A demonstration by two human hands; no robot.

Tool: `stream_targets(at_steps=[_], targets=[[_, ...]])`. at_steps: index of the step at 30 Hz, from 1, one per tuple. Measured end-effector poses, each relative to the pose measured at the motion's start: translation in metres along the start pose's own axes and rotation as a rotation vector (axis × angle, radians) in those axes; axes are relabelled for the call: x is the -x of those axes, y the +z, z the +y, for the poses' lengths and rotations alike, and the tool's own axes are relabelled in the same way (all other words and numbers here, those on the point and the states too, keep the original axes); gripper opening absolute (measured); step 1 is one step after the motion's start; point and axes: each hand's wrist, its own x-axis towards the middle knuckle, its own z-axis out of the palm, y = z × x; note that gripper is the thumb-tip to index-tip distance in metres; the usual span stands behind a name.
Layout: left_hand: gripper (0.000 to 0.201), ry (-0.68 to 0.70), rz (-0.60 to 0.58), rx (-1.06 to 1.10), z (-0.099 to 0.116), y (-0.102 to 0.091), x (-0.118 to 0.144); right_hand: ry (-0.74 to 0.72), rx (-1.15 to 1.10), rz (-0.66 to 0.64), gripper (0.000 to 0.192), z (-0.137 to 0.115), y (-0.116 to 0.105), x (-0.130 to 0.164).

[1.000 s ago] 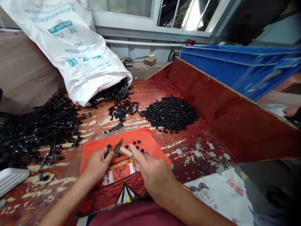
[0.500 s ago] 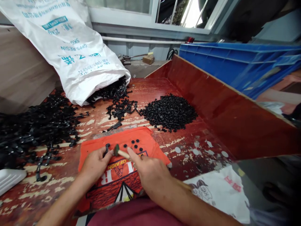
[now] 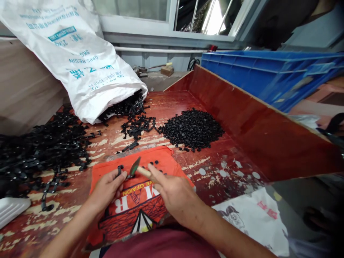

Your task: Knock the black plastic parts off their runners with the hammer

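Over an orange printed cloth, my left hand is closed, pinching a small black plastic link with a round end between thumb and fingers. My right hand grips the pale wooden handle of a small hammer. Its dark greenish head is tilted just right of the left fingertips, near a dark piece it partly hides. Several small round black caps lie on the cloth beyond my right fingers, some of them covered by the hand.
A heap of black plastic links spreads at left. More spill from a white sack. A mound of small black pieces sits behind the cloth. At right, a reddish board borders the worn table, with a blue crate beyond.
The hammer head has tilted more upright and shifted slightly right. My right hand has moved a little, covering more of the caps. The link stays in my left hand.
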Motion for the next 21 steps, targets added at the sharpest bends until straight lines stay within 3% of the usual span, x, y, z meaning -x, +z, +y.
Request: stream_targets(at_steps=[4, 8, 11, 15, 18, 21], targets=[[0.025, -0.043, -0.043, 0.350, 0.021, 0.001, 0.013, 0.126, -0.323, 0.156, 0.042, 0.013, -0.007, 0.005], [0.017, -0.047, -0.028, 0.632, 0.033, 0.016, 0.015, 0.259, -0.652, 0.155, 0.013, 0.014, 0.012, 0.000], [0.010, -0.058, -0.051, 0.715, 0.030, 0.036, 0.015, 0.240, -0.848, 0.114, 0.012, 0.006, 0.025, -0.007], [0.010, -0.050, -0.049, 0.762, 0.025, 0.057, 0.020, 0.230, -0.919, 0.080, 0.023, -0.004, 0.032, -0.013], [0.016, -0.045, -0.060, 0.637, 0.024, 0.053, 0.030, 0.271, -0.935, 0.119, 0.014, -0.002, 0.028, -0.013], [0.030, -0.033, -0.164, 0.159, 0.022, 0.022, 0.040, 0.278, -0.875, 0.148, 0.012, 0.006, 0.013, -0.010]])
